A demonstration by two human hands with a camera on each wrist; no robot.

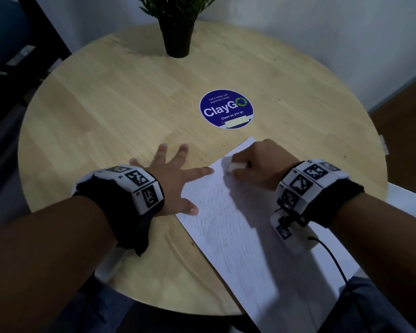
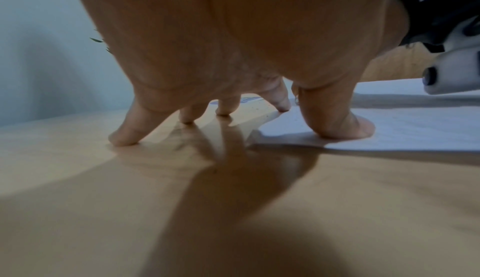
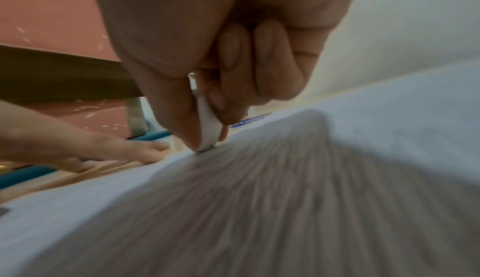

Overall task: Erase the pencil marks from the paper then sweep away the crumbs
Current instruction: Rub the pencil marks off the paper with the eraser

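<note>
1. The paper (image 1: 245, 227) is a white sheet lying flat on the round wooden table (image 1: 106, 111), turned at an angle, its near end hanging over the table's front edge.
2. Grey pencil marks (image 1: 216, 212) cover the middle of the sheet as a broad band of faint, close strokes; the far corner looks mostly white.
3. Small dark crumbs (image 1: 199, 193) speckle the sheet near its left edge, and a few more specks dot the wood just beyond it.
4. The right hand (image 1: 262, 164) pinches a white eraser (image 1: 237, 166) between thumb and curled fingers; in the right wrist view the eraser's (image 3: 206, 125) lower tip is grey with graphite and touches the paper.
5. The left hand (image 1: 175, 174) lies spread and flat, fingers straight. Its index fingertip and thumb (image 2: 337, 117) press on the sheet's left edge, while the other fingers rest on bare wood.
6. A round blue sticker (image 1: 226, 108) reading "ClayGO" sits on the table just past the paper's far corner.
7. A dark potted plant (image 1: 178, 32) stands at the table's far edge, well apart from the sheet.
</note>
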